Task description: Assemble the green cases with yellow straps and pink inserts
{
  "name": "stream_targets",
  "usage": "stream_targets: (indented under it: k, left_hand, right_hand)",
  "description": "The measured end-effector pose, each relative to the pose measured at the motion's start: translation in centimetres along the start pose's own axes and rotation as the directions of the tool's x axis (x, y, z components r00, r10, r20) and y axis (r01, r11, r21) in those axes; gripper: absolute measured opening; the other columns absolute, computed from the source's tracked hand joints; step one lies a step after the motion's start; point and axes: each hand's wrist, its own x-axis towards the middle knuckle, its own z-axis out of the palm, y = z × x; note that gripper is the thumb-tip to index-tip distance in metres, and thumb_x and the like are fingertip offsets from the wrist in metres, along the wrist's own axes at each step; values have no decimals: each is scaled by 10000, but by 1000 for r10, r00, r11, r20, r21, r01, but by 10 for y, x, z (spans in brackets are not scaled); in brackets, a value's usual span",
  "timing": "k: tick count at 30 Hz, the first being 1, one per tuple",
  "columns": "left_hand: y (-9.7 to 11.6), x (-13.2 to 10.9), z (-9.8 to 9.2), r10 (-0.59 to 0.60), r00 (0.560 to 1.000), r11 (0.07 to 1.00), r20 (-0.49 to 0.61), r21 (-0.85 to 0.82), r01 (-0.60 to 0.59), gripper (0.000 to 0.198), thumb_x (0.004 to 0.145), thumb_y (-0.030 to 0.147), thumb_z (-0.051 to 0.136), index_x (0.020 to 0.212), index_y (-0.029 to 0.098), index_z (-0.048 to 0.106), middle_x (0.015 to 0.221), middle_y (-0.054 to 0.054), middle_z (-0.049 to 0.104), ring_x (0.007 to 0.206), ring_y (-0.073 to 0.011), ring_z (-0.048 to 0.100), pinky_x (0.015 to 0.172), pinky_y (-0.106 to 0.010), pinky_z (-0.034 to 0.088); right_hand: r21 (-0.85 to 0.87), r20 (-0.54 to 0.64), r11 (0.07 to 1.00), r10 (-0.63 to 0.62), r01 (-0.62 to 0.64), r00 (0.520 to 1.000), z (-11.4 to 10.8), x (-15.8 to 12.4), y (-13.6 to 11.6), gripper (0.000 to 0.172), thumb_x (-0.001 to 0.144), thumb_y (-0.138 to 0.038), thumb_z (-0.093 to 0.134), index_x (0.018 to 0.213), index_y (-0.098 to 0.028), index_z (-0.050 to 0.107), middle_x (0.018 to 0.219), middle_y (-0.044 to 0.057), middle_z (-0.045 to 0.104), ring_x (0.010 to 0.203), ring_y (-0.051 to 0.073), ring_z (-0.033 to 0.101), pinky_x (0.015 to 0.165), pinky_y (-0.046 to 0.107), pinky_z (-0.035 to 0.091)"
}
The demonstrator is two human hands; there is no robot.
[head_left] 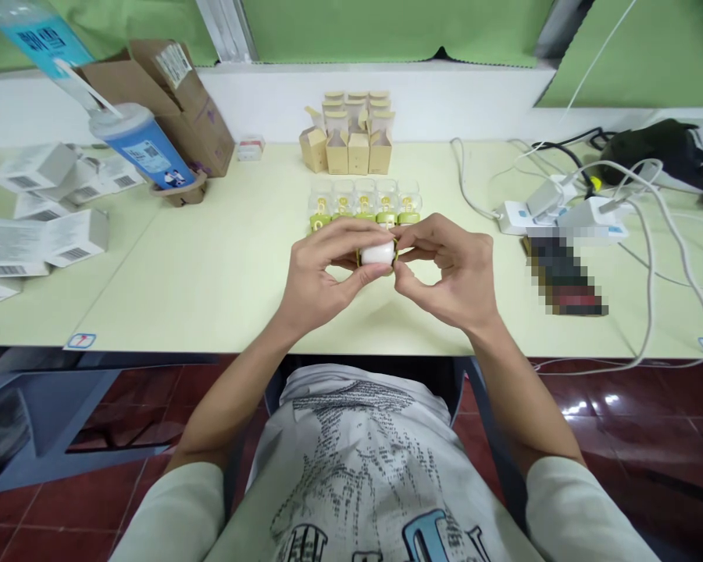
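Observation:
A small white rounded object with yellow-green edging at its ends is held up over the table, in front of my chest. My left hand grips it from the left, thumb below and fingers above. From the right, my right hand pinches its right end between thumb and fingertips. Just beyond my hands stand clear plastic cups in rows, with yellow pieces inside and green parts at the front. My fingers partly hide the front row and much of the white object.
Small open cardboard boxes stand by the wall. White boxes, a brown carton and a blue cup are at left. At right lie a power strip, white cables and a pixelated dark object. The table's front edge runs below my hands.

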Motion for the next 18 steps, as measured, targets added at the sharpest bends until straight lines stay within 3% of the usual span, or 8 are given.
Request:
stream_targets:
  k: [3,6,9,14,18]
  left_hand:
    - [-2,1,-2,1,1000,998,-2,-60,-1,325,998,363,893,1321,373,860,1336,-52,804,1163,-202,824,828,-270,751]
    - [-6,2,-3,11,1000,995,-16,-102,-12,339,1006,340,885,1339,396,854,1352,-47,771,1161,-185,817,844,-249,748]
    - [-9,0,0,-6,999,991,-40,-136,0,315,1024,391,861,1339,401,848,1334,-44,756,1185,-193,809,877,-262,753]
    - [-11,-4,8,-116,992,984,-58,-142,107,447,1086,572,732,1480,363,759,1437,-74,737,1313,-259,781,948,-348,760]
    - [2,-4,11,-183,983,983,-25,-34,182,517,1128,671,586,1519,361,722,1594,-97,691,1425,-308,739,1002,-437,749]
  right_hand:
    - [106,21,992,65,-67,998,-3,2,1,201,896,-272,909,991,-264,733,1041,6,846,986,196,843,905,347,742]
    - [166,49,978,119,-125,992,-7,5,3,350,876,-478,989,998,-258,746,1061,31,854,1046,228,848,926,372,745]
    - [170,54,979,108,-116,993,-10,7,8,387,897,-547,973,1058,-262,767,1114,40,859,1044,226,843,928,379,740]
    - [14,70,1000,11,-12,997,-5,8,14,579,857,-598,989,1299,-285,787,1320,65,824,1112,254,799,934,406,713]
    - [-81,-7,996,39,-40,999,-3,9,21,533,925,-596,922,1357,-318,777,1365,67,797,1181,274,778,1011,444,694]
